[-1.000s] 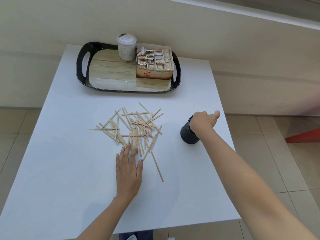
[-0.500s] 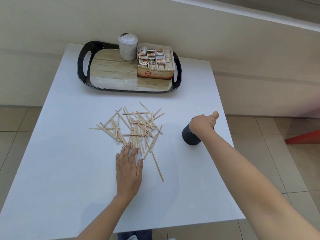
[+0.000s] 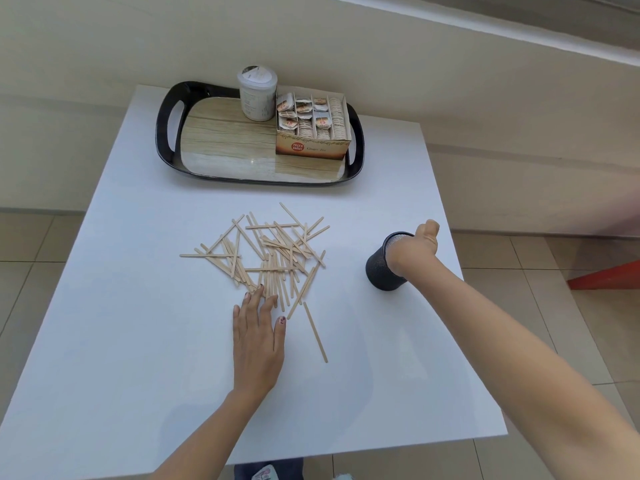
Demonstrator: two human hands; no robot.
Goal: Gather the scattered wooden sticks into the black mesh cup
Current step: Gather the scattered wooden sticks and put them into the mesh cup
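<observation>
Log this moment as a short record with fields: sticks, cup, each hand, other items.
sticks: wooden sticks scattered in a loose pile on the white table
cup: black mesh cup on the table, right of the pile
left hand: left hand flat on the table, fingertips touching the pile's near edge
right hand: right hand grips the cup near its rim
other: black tray at the far edge, carrying a tea bag box and a white lidded jar

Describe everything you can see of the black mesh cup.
The black mesh cup is a dark cylinder with a fine mesh wall and thin rim. It stands on the white table near its right edge, apart from the wooden sticks. The right hand grips its upper part; its inside is hidden.
</observation>
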